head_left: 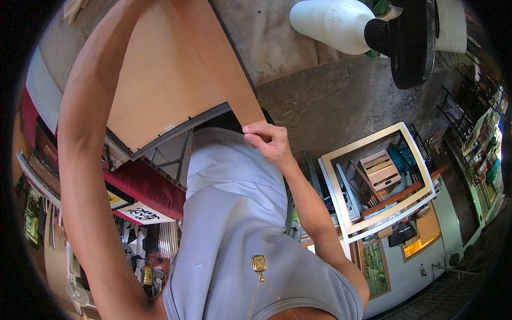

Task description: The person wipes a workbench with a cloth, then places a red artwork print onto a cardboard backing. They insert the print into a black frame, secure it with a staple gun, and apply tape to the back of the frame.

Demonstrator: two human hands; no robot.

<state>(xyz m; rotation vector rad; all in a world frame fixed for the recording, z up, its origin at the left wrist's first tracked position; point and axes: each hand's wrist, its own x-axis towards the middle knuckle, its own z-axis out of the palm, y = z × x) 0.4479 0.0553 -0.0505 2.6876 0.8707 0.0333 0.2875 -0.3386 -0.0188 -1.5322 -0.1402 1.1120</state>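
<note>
My right hand [271,141] pinches the lower end of a wide brown tape strip [213,58] between thumb and fingers. The strip runs up along the right side of a picture frame's pale brown backing board [165,74] and leaves the view at the top. A thin dark frame edge [184,127] with small dark tabs borders the board. My left arm [88,128] reaches up past the board's left side; its hand lies beyond the top edge of the view.
A white bottle [330,26] with a black top lies on the grey surface [320,96] at upper right. An empty cream frame [333,192] stands at right, with a wooden crate [380,169] seen through it. Dark red cloth [146,186] hangs at left.
</note>
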